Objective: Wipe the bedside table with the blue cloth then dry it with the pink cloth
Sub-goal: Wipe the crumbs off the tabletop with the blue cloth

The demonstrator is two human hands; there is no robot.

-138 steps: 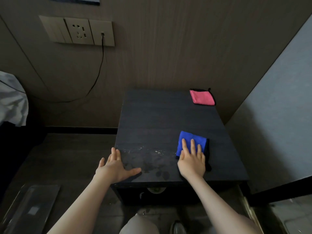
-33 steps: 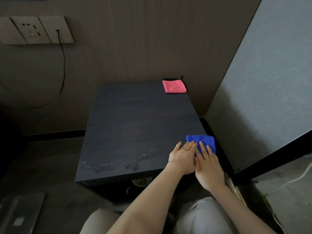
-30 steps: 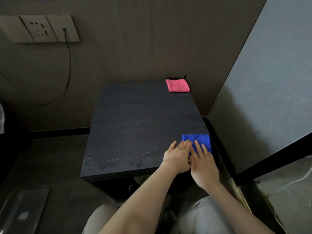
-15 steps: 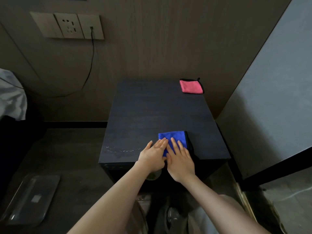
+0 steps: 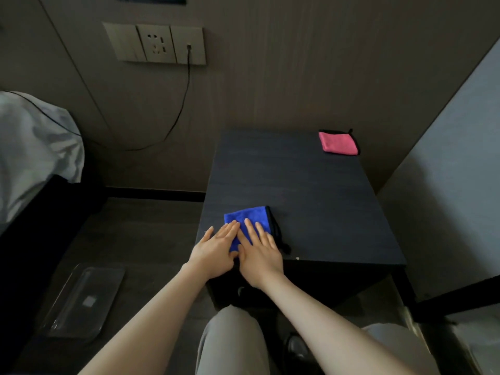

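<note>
Head view: The blue cloth [image 5: 249,221], folded, lies flat on the bedside table [image 5: 311,190] near its front left corner. The left hand [image 5: 215,250] and the right hand [image 5: 259,251] rest side by side on the cloth, touching each other, fingers straight and pressed flat on it; neither hand pinches it. The pink cloth [image 5: 338,143], folded, lies at the back right corner of the table, well apart from the blue cloth. A wall socket [image 5: 158,44] with a cable [image 5: 181,104] sits behind. A clear tray [image 5: 81,299] lies on the floor at left.
</note>
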